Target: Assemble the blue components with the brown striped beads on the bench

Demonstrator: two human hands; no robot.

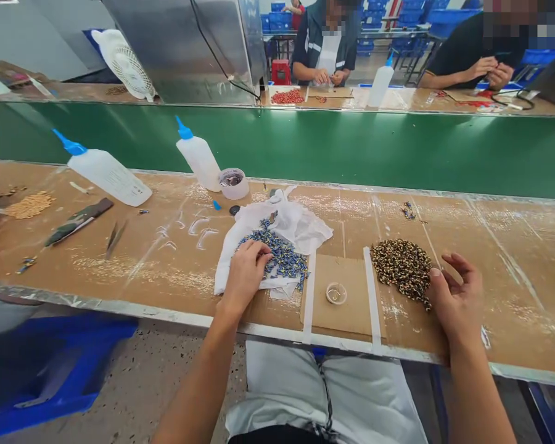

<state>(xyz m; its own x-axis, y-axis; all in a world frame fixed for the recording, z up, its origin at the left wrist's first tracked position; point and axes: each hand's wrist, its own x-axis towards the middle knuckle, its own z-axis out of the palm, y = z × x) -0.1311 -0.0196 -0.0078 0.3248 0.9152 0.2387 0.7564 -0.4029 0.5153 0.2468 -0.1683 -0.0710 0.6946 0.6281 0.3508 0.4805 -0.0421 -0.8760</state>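
Observation:
My left hand [248,271] reaches into a pile of small blue-and-yellow pieces [287,259], its fingers curled together at the pile's near left side. Whatever may be between those fingertips is too small to tell. The pieces lie on a white cloth or plastic bag [300,225]. At the right edge of a heap of black-and-gold beads [402,266] is my right hand [460,299], thumb and fingers apart, with nothing seen in it. Between the two heaps, a small round clear dish [336,293] rests on a taped cardboard square [346,317].
White bottles with blue nozzles [108,176] [198,161] and a round tub [234,184] stand left of the cloth. Tweezers [115,238] and a green-handled tool [78,222] lie further left. Beyond the green strip [374,148], two people work at another bench.

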